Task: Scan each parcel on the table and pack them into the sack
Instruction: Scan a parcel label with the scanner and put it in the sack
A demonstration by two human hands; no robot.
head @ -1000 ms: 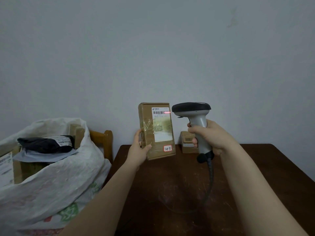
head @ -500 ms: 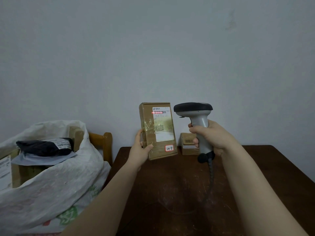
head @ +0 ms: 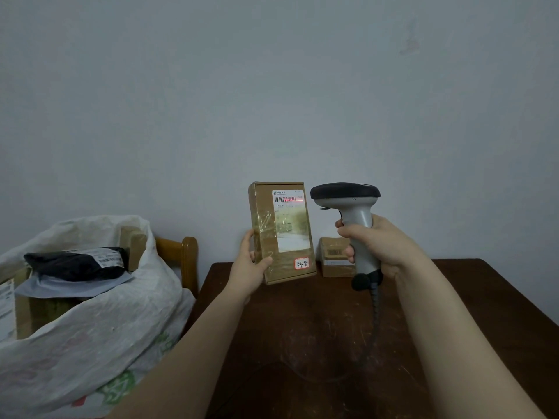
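Note:
My left hand (head: 248, 267) grips a tall brown cardboard parcel (head: 266, 234) by its lower left edge and holds it upright above the dark wooden table (head: 317, 328). A red scan line lies across the barcode at the top of its white label. My right hand (head: 375, 246) grips the handle of a grey and black barcode scanner (head: 348, 201), whose head points at that label. A second small brown parcel (head: 334, 255) sits on the table by the wall, behind the scanner. The white woven sack (head: 90, 322) stands open at the left and holds several parcels.
A black bag parcel (head: 75, 263) and a grey mailer lie on top inside the sack, with cardboard boxes under them. A wooden chair back (head: 181, 252) shows between sack and table. The scanner's coiled cable (head: 375, 313) hangs down onto the table.
The red scan line has shifted sideways along the barcode. Both hands, the parcel and the scanner stay almost where they were; the view has shifted slightly.

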